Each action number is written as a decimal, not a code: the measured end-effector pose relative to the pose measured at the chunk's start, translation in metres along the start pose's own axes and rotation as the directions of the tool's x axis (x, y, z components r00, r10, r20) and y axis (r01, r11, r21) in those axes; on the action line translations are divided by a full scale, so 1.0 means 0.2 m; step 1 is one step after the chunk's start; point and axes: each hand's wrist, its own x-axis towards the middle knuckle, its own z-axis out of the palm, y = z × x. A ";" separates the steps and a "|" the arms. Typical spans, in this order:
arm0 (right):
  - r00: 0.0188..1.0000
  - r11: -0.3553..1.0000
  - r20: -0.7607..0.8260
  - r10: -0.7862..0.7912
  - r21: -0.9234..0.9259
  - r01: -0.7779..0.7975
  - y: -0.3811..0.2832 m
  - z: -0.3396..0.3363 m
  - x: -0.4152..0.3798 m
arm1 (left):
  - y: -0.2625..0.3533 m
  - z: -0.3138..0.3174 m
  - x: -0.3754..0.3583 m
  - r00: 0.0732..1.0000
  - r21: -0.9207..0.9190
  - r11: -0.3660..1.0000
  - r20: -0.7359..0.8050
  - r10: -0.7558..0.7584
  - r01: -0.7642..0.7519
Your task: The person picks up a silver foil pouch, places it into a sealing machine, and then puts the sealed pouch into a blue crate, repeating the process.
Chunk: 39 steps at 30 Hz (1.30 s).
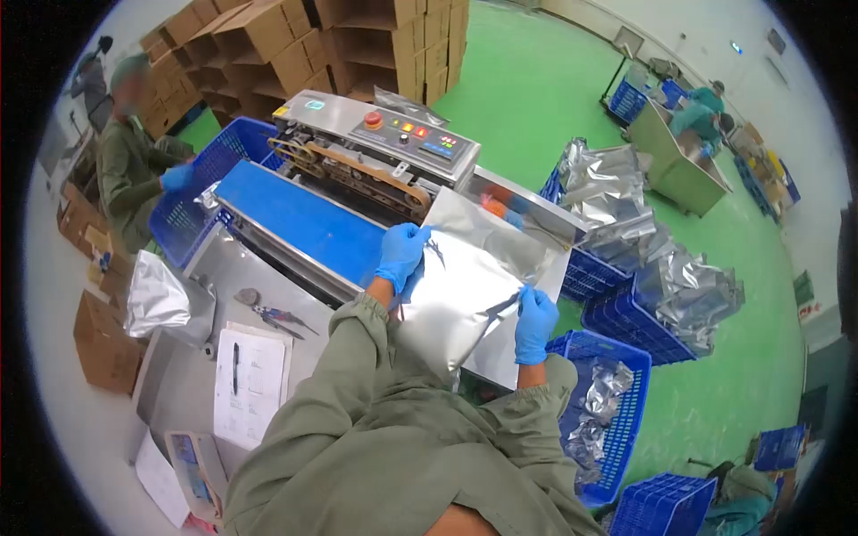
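Note:
A shiny silver foil bag (458,308) hangs in front of my body, its flat upper part leaning toward the sealing machine (393,143). My left hand (402,256), in a blue glove, is closed on the bag's left edge. On the right side, my right hand (536,325), gloved too, pinches the bag's other edge. Creases run inward from both grips, and the lower part of the bag bulges. Just left of my left hand lies the machine's blue conveyor belt (299,221). The fingertips behind the foil are partly hidden.
On the steel table (192,380) lie papers with a pen (236,368), pliers (281,314) and another foil bag (165,299). Blue crates (636,393) with foil bags stand at right. A co-worker (134,170) sits at left by a blue crate. Cardboard boxes (259,45) are stacked behind.

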 end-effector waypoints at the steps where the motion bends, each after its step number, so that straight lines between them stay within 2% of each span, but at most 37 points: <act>1: 1.000 1.000 0.012 0.000 -0.010 0.001 0.05 0.01 0.01 | -0.02 -0.01 0.00 1.000 -0.006 1.000 -0.008 -0.012 0.012; 3: 0.999 0.999 0.021 0.036 0.018 -0.036 0.08 0.03 0.00 | -0.06 -0.02 0.00 1.000 0.102 0.995 0.009 0.001 -0.002; 5: 0.998 0.999 0.039 0.044 0.012 -0.044 0.06 0.06 0.00 | -0.10 -0.05 0.02 0.999 0.085 0.996 -0.012 -0.040 0.040; 7: 0.998 0.999 0.054 0.041 0.016 -0.042 0.03 0.10 0.01 | -0.15 -0.07 0.06 0.999 0.218 0.975 0.007 -0.034 0.031; 10: 0.995 0.999 0.094 0.033 -0.047 -0.029 0.04 0.13 -0.02 | -0.12 -0.12 0.07 0.998 0.247 0.968 0.030 -0.052 0.043; 14: 0.997 0.997 0.019 0.074 0.028 -0.074 0.04 0.13 -0.09 | -0.10 -0.14 0.06 0.994 0.277 0.961 0.106 -0.031 0.001; 18: 0.996 0.996 -0.010 0.083 0.014 -0.083 0.06 0.12 -0.11 | -0.14 -0.12 0.05 0.995 0.213 0.977 0.102 -0.002 -0.020; 23: 0.999 0.999 0.000 0.049 -0.004 -0.049 0.04 0.16 -0.06 | -0.11 -0.15 0.08 0.995 0.296 0.955 0.094 -0.010 -0.018; 25: 0.998 0.996 0.064 0.013 -0.090 -0.007 0.06 0.17 -0.03 | -0.13 -0.16 0.11 0.996 0.276 0.960 0.090 0.017 -0.041; 29: 0.992 0.994 0.124 0.009 -0.107 0.004 0.01 0.26 0.03 | -0.16 -0.24 0.19 0.992 0.283 0.955 0.111 0.062 -0.091; 31: 0.961 0.996 0.261 0.093 -0.035 -0.087 0.03 0.31 0.06 | -0.19 -0.30 0.25 0.989 0.300 0.948 0.130 0.066 -0.103; 33: 0.947 0.995 0.304 0.100 -0.044 -0.091 -0.03 0.35 0.08 | -0.17 -0.36 0.28 0.989 0.361 0.932 0.147 -0.015 -0.039; 35: 0.883 0.978 0.422 0.208 -0.096 -0.184 -0.08 0.38 0.07 | -0.20 -0.42 0.30 0.988 0.397 0.915 0.157 0.004 -0.067; 36: 0.885 0.978 0.416 0.207 -0.074 -0.194 -0.07 0.41 0.08 | -0.20 -0.45 0.31 0.986 0.405 0.913 0.168 -0.019 -0.051; 38: 0.879 0.986 0.459 0.128 -0.154 -0.062 -0.03 0.46 0.07 | -0.17 -0.51 0.31 0.978 0.414 0.910 0.175 -0.114 0.032; 39: 0.883 0.989 0.452 0.129 -0.129 -0.078 -0.03 0.48 0.05 | -0.19 -0.52 0.32 0.977 0.438 0.899 0.182 -0.108 0.018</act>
